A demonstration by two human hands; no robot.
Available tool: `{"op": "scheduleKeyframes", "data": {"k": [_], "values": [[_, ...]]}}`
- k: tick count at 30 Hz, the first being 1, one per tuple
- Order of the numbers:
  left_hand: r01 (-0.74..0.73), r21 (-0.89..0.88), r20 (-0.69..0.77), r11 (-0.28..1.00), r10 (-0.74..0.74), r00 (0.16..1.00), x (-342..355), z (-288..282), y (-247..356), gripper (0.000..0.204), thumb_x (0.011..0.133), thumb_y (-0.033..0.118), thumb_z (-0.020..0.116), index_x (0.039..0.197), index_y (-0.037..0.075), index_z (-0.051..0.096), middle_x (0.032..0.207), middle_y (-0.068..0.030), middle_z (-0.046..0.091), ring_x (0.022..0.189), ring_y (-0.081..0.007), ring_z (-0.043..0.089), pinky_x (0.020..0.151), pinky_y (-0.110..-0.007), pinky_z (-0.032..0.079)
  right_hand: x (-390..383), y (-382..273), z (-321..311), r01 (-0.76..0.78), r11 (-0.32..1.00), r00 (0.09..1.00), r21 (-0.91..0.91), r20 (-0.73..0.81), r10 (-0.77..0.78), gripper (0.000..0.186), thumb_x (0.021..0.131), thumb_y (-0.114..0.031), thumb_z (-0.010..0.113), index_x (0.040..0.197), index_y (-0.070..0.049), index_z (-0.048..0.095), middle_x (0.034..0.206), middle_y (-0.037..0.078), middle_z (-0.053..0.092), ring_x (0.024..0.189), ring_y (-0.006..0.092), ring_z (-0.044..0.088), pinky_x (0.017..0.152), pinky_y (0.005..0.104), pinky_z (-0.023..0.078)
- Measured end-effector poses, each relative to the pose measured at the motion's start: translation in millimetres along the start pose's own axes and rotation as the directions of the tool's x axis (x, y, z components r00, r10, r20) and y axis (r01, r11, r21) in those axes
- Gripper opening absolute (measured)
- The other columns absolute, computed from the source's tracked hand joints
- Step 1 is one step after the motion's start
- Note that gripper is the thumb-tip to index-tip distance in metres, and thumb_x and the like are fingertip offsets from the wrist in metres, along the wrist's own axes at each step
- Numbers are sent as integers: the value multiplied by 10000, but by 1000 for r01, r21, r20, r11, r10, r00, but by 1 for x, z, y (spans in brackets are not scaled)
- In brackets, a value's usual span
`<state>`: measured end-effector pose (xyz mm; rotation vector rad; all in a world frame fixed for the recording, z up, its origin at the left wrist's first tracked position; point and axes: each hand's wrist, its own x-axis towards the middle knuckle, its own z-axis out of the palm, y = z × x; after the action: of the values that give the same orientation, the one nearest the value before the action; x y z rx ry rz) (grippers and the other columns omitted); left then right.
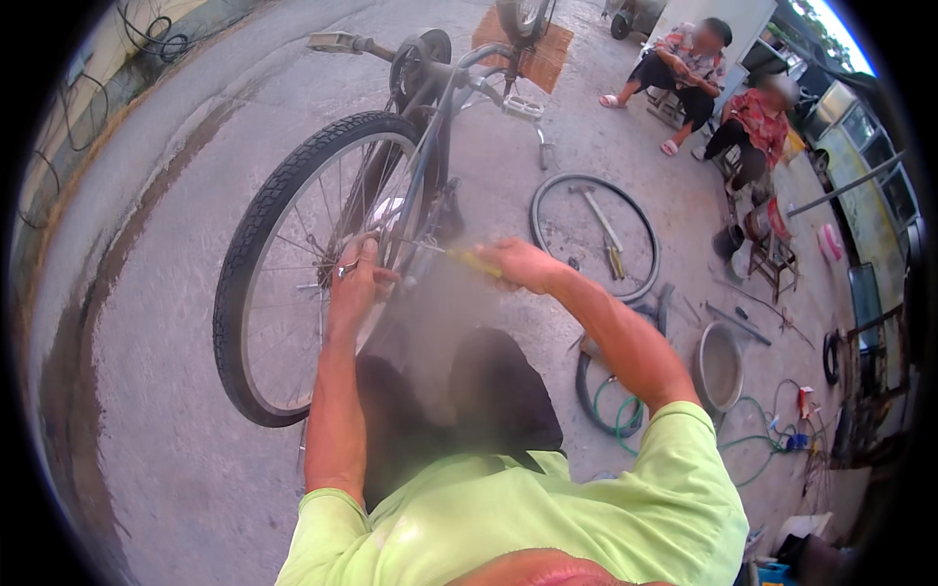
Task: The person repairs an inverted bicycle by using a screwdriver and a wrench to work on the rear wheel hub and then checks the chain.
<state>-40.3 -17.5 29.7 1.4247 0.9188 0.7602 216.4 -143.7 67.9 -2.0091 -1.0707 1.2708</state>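
A bicycle [440, 115] stands before me, its near wheel [234, 283], with black knobbly tire and thin spokes, at my left. My right hand [518, 266] is closed around the yellow handle of a screwdriver [471, 260]. Its thin metal shaft points left, to the parts beside the wheel's hub. At the hub, my left hand [354, 283] has its fingers bent and drawn together, a ring on one of them. What those fingers grip is too small to make out. Pedals [334, 42] stick out farther up the bicycle.
Right of the bicycle lies a loose tire [536, 210] encircling a hammer [598, 217] and pliers [616, 262]. A metal basin [718, 366], green hose [752, 479] and scattered tools are at the right. Two people [684, 73] sit at the far right. Cardboard [547, 61] lies beyond the frame.
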Motion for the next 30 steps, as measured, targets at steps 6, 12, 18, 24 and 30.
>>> {"op": "scheduleKeyframes", "data": {"k": [6,12,18,24,30], "values": [[-9,30,8,1000,8,1000,-2,-1,1,511,1069,444,465,1369,43,565,1050,-90,683,773,-148,695,570,-276,501,-3,16,15,357,903,887,-241,-215,-408,501,967,-453,630,1059,35,687,835,102,697,718,169,634,673,342,513],[-25,14,7,1000,24,1000,2,-1,-6,522,1065,456,472,1371,44,564,1047,-86,682,768,-139,686,579,-272,495,-3,7,3,137,975,987,-177,-65,-150,525,935,-464,664,1125,25,688,1033,145,716,826,200,670,731,359,527],[-28,57,44,998,26,999,7,-3,-11,539,1076,466,429,1399,46,526,1165,-173,668,784,-184,723,580,-276,548,-3,20,12,272,960,944,-65,-175,-279,424,976,-352,646,1177,21,670,1021,110,713,825,171,654,730,345,521],[16,62,34,998,-18,999,7,-7,-9,519,1073,453,436,1398,59,530,1017,-144,709,772,-180,716,586,-280,541,0,33,12,283,958,948,44,-166,-272,444,959,-304,666,1272,9,626,1062,101,706,843,141,633,724,309,517],[3,92,30,996,-6,1000,1,-4,-3,493,1072,416,437,1394,55,533,1017,-141,716,783,-188,715,624,-315,538,5,46,9,220,934,975,282,-42,-217,560,957,-267,661,1421,3,502,1092,118,686,806,143,600,700,284,504]]}}
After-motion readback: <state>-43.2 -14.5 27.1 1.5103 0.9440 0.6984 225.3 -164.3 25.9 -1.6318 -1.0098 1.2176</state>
